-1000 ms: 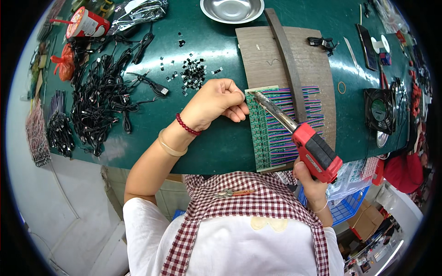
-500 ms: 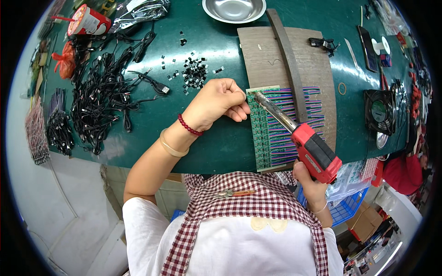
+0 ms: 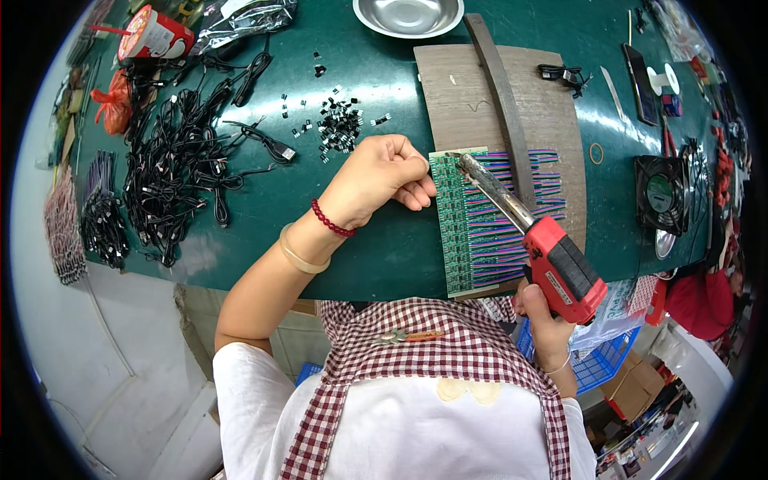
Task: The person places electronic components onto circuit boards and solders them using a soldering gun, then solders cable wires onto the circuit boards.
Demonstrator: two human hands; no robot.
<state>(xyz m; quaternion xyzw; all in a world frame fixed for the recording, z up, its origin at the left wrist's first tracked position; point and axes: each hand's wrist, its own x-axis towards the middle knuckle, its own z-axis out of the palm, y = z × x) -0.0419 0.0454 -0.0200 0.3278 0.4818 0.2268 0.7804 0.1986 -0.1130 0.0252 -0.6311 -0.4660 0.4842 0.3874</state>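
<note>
My right hand grips a red and black soldering gun; its long metal tip points up-left onto the top of a green circuit board strip. Rows of coloured wires run off the strip to the right, lying on a brown wooden board. My left hand is curled into a loose fist and rests at the strip's left edge, fingertips touching it. It wears a red bead bracelet and a pale bangle. Whether it pinches something thin I cannot tell.
A pile of small black parts lies beyond my left hand. Black cables cover the green table's left. A steel bowl sits at the far edge, a red cup far left, a small fan at right. A dark strap crosses the board.
Nothing has visibly moved apart from a slight shift of the view; both hands and the soldering gun hold the same places.
</note>
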